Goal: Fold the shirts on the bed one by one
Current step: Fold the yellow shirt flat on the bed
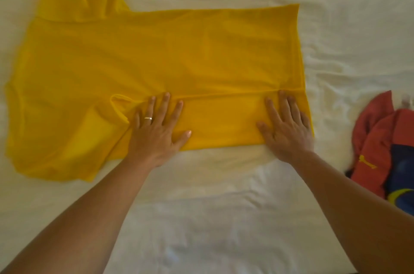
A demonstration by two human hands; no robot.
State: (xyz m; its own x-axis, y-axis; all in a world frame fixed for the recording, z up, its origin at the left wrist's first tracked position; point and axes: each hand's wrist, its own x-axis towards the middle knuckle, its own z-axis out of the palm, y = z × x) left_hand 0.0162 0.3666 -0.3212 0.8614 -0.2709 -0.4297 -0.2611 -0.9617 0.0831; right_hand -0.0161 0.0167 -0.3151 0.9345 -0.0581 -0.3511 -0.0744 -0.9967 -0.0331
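Head view: your left hand point(156, 125) and right hand point(285, 127) press flat, fingers spread, on yellow shirt point(156, 56) spread across bed point(201, 217); near side folded, far sleeve unfolded, red shirt point(378, 139) waiting.

One bright yellow cotton shirt point(156, 56) is lying spread on one white-sheeted bed point(224, 217). One crumpled red and blue garment pile point(385, 150) is lying at the right edge; its number of pieces cannot be told. Two bare hands, left point(156, 125) and right point(286, 125), are showing, and one silver ring point(148, 118) is sitting on the left.
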